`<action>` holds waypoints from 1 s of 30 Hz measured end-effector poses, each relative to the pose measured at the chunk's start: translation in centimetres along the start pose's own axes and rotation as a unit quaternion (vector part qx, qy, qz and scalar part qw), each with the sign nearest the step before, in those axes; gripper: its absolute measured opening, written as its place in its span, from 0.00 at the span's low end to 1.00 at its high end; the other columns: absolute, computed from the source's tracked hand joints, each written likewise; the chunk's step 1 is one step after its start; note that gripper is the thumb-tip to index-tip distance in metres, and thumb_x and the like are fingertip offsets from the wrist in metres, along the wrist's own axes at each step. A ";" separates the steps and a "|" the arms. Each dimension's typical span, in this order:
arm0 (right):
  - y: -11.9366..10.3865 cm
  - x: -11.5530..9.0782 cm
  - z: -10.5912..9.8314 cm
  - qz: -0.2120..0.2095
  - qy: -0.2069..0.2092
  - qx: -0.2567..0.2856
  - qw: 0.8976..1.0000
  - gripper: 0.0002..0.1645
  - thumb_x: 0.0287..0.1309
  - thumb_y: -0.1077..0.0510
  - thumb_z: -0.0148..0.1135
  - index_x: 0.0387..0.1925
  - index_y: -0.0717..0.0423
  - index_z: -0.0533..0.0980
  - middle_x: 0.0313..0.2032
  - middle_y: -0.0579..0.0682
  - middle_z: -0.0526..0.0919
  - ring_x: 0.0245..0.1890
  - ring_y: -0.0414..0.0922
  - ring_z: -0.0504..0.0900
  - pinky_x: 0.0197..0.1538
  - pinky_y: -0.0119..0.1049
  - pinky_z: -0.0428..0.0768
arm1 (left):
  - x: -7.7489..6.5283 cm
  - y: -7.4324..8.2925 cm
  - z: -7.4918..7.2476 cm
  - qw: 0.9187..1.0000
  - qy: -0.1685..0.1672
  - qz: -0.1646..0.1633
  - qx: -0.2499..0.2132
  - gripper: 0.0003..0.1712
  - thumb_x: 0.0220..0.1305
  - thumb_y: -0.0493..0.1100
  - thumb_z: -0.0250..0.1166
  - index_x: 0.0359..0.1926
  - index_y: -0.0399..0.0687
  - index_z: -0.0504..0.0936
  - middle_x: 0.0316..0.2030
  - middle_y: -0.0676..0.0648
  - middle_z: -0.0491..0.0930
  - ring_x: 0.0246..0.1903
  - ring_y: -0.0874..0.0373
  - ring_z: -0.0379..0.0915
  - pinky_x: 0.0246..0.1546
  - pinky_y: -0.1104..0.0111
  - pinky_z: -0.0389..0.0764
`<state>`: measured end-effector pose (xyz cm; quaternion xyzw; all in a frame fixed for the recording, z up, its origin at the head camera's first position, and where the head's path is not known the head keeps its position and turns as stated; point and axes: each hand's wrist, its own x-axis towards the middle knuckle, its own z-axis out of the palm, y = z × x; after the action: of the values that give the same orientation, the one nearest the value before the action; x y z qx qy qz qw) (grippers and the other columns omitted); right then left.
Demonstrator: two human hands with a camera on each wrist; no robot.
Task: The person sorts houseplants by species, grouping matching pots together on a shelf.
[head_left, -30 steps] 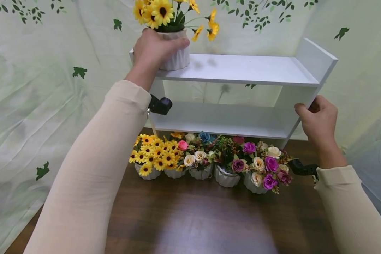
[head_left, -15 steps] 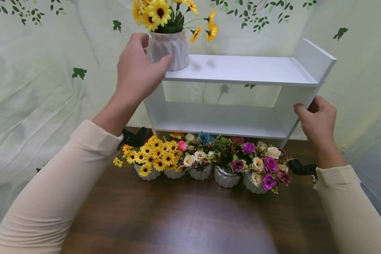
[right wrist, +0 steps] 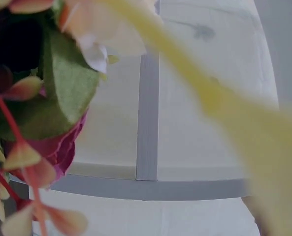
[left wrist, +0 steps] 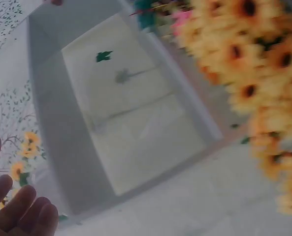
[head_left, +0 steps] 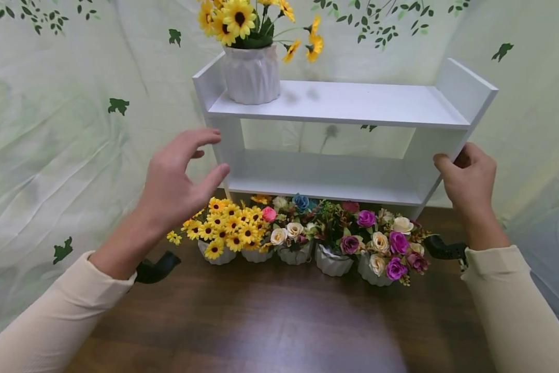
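A white two-tier shelf (head_left: 354,101) stands at the back of the table. On the left end of its top board sits a white ribbed flowerpot (head_left: 253,77) with yellow sunflowers. My left hand (head_left: 176,181) hangs in the air left of the shelf, below that pot, thumb and fingers spread apart around nothing. Its fingers (left wrist: 25,211) also show at the lower left of the left wrist view. At the shelf's right side panel, my right hand (head_left: 471,181) grips the edge, thumb in front. In the right wrist view the hand is mostly hidden; the shelf edge (right wrist: 148,123) shows.
A row of white pots with artificial flowers stands under and before the shelf: yellow sunflowers (head_left: 228,225) at left, cream roses (head_left: 286,233) in the middle, purple roses (head_left: 397,242) at right. Brown tabletop (head_left: 279,321) lies in front. A leaf-printed cloth (head_left: 41,155) hangs behind.
My left hand has let go of the sunflower pot, which stays on the top board, and has moved down and left. The right hand keeps its grip on the shelf.
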<state>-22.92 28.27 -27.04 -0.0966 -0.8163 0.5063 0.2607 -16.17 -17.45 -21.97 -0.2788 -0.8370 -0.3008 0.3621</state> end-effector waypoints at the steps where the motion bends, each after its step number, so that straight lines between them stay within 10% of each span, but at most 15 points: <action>1: 0.0 0.0 0.0 0.000 0.000 0.000 1.000 0.27 0.64 0.52 0.58 0.65 0.42 0.74 0.61 0.44 0.79 0.52 0.36 0.78 0.67 0.46 0.75 | -1.1 -0.5 -0.1 1.000 -0.001 0.003 0.002 0.25 0.55 0.32 0.71 0.55 0.32 0.79 0.54 0.37 0.81 0.55 0.46 0.77 0.53 0.62 0.80; 8: -0.3 -0.1 -0.2 -0.007 0.019 -0.008 1.000 0.25 0.63 0.52 0.59 0.62 0.44 0.76 0.54 0.41 0.82 0.46 0.33 0.78 0.52 0.28 0.79 | -9.1 -4.7 0.2 0.999 0.031 -0.031 0.011 0.20 0.49 0.28 0.72 0.47 0.36 0.84 0.43 0.40 0.85 0.42 0.67 0.77 0.47 0.86 0.71; 17: 0.1 -0.1 -0.3 0.001 0.014 -0.006 1.000 0.25 0.63 0.52 0.59 0.63 0.44 0.76 0.54 0.40 0.82 0.46 0.33 0.78 0.54 0.29 0.79 | -15.7 -9.0 1.3 0.982 0.059 -0.180 0.004 0.08 0.58 0.30 0.69 0.40 0.41 0.86 0.35 0.50 0.85 0.35 0.83 0.74 0.38 0.90 0.73; 25: 0.1 -0.2 -0.1 -0.005 0.013 -0.018 1.000 0.26 0.64 0.50 0.58 0.63 0.44 0.76 0.55 0.42 0.82 0.46 0.33 0.78 0.54 0.30 0.80 | -17.8 -10.3 1.5 0.922 0.074 -0.380 0.020 0.09 0.66 0.39 0.64 0.46 0.41 0.83 0.33 0.59 0.83 0.29 0.83 0.72 0.31 0.88 0.72; 30: 0.1 -0.1 -0.1 -0.005 0.012 -0.016 1.000 0.26 0.64 0.50 0.58 0.63 0.43 0.75 0.57 0.43 0.82 0.47 0.33 0.78 0.59 0.34 0.80 | -17.8 -12.1 1.8 0.874 -0.009 -0.484 -0.034 0.16 0.71 0.41 0.59 0.55 0.38 0.76 0.37 0.66 0.80 0.34 0.77 0.76 0.33 0.84 0.75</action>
<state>-22.78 28.33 -27.11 -0.1031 -0.8217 0.4902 0.2718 -14.85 -28.66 -40.41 0.1465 -0.8600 -0.4639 0.1537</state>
